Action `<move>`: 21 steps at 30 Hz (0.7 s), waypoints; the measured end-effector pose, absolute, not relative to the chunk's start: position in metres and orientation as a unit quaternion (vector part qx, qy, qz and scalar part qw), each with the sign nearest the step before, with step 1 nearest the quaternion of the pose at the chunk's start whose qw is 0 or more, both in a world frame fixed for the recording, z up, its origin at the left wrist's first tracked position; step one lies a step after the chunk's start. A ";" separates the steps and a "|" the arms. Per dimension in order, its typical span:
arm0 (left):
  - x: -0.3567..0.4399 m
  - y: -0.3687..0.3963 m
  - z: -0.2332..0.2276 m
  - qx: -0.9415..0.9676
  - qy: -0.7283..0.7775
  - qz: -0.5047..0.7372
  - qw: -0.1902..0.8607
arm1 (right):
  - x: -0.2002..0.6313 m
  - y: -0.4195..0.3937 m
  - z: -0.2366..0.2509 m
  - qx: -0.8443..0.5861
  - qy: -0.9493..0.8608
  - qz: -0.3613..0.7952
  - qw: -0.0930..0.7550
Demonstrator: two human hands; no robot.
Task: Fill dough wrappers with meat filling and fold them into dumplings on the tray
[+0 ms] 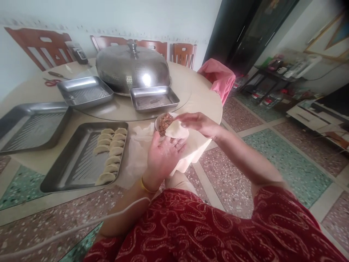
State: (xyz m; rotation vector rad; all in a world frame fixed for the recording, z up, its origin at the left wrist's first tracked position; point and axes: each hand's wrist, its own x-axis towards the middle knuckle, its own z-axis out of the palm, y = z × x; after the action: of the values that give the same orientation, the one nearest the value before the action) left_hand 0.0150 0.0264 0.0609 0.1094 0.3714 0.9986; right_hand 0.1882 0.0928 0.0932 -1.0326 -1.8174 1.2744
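Note:
A pale round dumpling wrapper (176, 130) is pinched at its right edge by my right hand (200, 123), fingers pointing left. Just below it my left hand (163, 154) lies palm up with its fingers stretched out; the wrapper covers some fingertips, and I cannot tell how far it rests on them. Behind the wrapper stands a bowl of minced filling (165, 122), partly hidden by the wrapper and my left thumb. To the left, a metal tray (79, 156) holds several folded dumplings (111, 153) in two rows along its right side.
More metal trays (35, 123) stand left and behind, one small tray (155, 99) near a large domed metal lid (133, 69). Red scissors (51, 82) and a dark bottle (79, 54) sit farther back. Crumpled plastic sheeting (139, 145) lies beside the dumpling tray. Chairs (184, 54) ring the table.

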 end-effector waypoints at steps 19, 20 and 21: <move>0.011 0.021 0.016 0.012 0.107 0.466 0.878 | 0.179 0.002 -0.010 -0.358 -0.855 -0.025 0.375; 0.011 0.022 0.015 0.014 0.108 0.465 0.879 | 0.179 0.000 -0.013 -0.360 -0.860 -0.021 0.362; 0.010 0.022 0.013 0.015 0.109 0.463 0.879 | 0.179 -0.001 -0.016 -0.360 -0.862 -0.013 0.356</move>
State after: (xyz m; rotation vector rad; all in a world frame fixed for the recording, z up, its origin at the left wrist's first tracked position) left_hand 0.0104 0.0222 0.0131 0.0312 0.2268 0.9661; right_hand 0.1791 -0.0007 -0.0159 -0.9288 -2.2264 -0.0341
